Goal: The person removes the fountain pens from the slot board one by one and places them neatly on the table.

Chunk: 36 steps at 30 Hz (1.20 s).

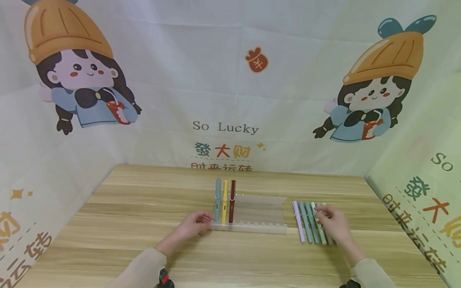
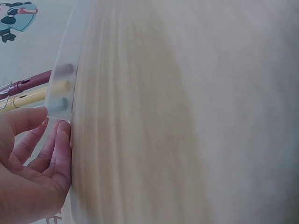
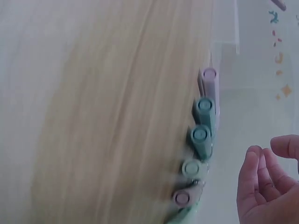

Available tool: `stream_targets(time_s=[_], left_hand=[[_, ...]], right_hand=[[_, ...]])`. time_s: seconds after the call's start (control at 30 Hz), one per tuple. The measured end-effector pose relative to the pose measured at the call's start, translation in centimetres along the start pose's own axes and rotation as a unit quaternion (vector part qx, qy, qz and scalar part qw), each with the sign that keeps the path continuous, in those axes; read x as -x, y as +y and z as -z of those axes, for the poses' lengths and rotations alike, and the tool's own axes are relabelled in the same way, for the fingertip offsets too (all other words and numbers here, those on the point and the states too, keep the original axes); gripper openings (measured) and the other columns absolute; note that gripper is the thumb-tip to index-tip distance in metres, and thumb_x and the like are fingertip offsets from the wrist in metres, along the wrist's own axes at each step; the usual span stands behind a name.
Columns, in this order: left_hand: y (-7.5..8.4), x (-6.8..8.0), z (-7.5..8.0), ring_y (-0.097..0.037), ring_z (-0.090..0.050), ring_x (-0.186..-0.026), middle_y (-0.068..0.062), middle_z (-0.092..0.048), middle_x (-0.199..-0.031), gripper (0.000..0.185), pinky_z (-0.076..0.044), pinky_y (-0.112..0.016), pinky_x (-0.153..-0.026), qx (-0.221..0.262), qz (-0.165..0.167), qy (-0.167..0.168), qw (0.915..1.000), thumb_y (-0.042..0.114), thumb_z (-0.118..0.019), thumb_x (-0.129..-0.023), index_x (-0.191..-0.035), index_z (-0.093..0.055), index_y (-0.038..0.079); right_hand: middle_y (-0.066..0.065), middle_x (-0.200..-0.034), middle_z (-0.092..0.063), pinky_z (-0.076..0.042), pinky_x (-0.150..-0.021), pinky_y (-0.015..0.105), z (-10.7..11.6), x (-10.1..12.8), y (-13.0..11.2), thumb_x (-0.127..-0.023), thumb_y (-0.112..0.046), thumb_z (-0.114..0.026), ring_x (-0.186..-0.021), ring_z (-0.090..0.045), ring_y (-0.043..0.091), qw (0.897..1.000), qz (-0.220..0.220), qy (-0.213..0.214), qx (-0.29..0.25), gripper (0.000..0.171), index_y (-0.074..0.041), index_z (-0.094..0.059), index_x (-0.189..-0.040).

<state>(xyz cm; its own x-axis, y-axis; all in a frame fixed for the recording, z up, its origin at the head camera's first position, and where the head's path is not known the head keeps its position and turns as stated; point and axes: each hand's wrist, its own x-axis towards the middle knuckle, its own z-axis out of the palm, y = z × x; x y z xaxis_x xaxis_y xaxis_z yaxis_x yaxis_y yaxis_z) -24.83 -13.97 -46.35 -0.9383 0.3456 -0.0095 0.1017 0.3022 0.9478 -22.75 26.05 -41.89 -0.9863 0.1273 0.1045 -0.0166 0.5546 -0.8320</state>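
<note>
A clear plastic pen rack (image 1: 252, 228) with a notched edge lies on the table. In its left part a blue-grey pen (image 1: 217, 202), a yellow pen (image 1: 225, 204) and a dark red pen (image 1: 232, 203) lie side by side. My left hand (image 1: 197, 224) pinches the rack's front left corner between thumb and fingertips, as the left wrist view shows. Over a row of loose pens to the right hovers my right hand (image 1: 335, 224), thumb and fingers apart with nothing between them. The row includes a lilac pen (image 1: 298, 222), teal pens (image 3: 201, 137), a pale green pen (image 3: 191, 168) and a mauve pen (image 3: 182, 198).
The wooden table (image 1: 252, 260) carries the rack and pens. A printed cloth (image 1: 173, 80) hangs behind and along both sides of it. A strip of tabletop separates the rack's right end from the lilac pen.
</note>
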Motion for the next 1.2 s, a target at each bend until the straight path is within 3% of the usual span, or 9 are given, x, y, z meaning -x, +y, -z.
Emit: stream_targets(time_s=[0.23, 0.47, 0.67, 0.93, 1.2], left_hand=[[0.1, 0.0, 0.0, -0.017, -0.055, -0.076, -0.009, -0.059, -0.086, 0.019, -0.049, -0.033, -0.064, -0.001, 0.0, 0.001, 1.0, -0.002, -0.056, -0.085, -0.103, -0.055, -0.009], [0.2, 0.0, -0.1, -0.018, -0.055, -0.076, -0.009, -0.059, -0.086, 0.02, -0.049, -0.033, -0.064, 0.001, 0.003, 0.005, 1.0, -0.001, -0.057, -0.085, -0.103, -0.055, -0.009], [0.2, 0.1, -0.1, -0.018, -0.055, -0.075, -0.01, -0.059, -0.086, 0.02, -0.049, -0.034, -0.064, 0.002, -0.001, 0.002, 1.0, 0.0, -0.057, -0.086, -0.103, -0.055, -0.009], [0.2, 0.1, -0.1, -0.017, -0.054, -0.074, -0.01, -0.059, -0.085, 0.019, -0.049, -0.033, -0.064, 0.002, 0.001, 0.003, 1.0, -0.002, -0.056, -0.085, -0.103, -0.055, -0.01], [0.2, 0.1, -0.1, -0.018, -0.055, -0.075, -0.009, -0.059, -0.085, 0.019, -0.049, -0.033, -0.064, 0.002, 0.003, 0.007, 1.0, -0.001, -0.057, -0.085, -0.102, -0.055, -0.009]], right_hand=[[0.014, -0.078, -0.06, -0.05, -0.054, 0.026, -2.0, 0.1, -0.2, -0.087, -0.002, -0.053, -0.064, -0.057, 0.02, 0.999, 0.002, -0.014, -0.031, 0.024, 0.011, -0.058, -0.106], [0.018, -0.087, -0.062, -0.052, -0.061, 0.028, -3.7, 0.5, -0.6, -0.088, -0.001, -0.052, -0.077, -0.061, 0.025, 0.996, 0.002, -0.036, -0.086, 0.023, 0.009, -0.057, -0.108], [0.017, -0.087, -0.063, -0.052, -0.063, 0.031, -5.2, 0.8, -1.3, -0.087, 0.0, -0.052, -0.079, -0.062, 0.023, 0.993, 0.0, -0.046, -0.11, 0.022, 0.009, -0.057, -0.106], [0.012, -0.079, -0.063, -0.053, -0.061, 0.033, -7.6, 1.0, -2.8, -0.084, 0.004, -0.055, -0.074, -0.063, 0.025, 0.988, 0.017, -0.055, -0.147, 0.02, 0.012, -0.058, -0.103], [0.013, -0.083, -0.064, -0.053, -0.068, 0.033, -9.9, 0.5, -4.8, -0.083, 0.006, -0.056, -0.078, -0.063, 0.022, 0.977, 0.041, -0.07, -0.199, 0.022, 0.013, -0.057, -0.104]])
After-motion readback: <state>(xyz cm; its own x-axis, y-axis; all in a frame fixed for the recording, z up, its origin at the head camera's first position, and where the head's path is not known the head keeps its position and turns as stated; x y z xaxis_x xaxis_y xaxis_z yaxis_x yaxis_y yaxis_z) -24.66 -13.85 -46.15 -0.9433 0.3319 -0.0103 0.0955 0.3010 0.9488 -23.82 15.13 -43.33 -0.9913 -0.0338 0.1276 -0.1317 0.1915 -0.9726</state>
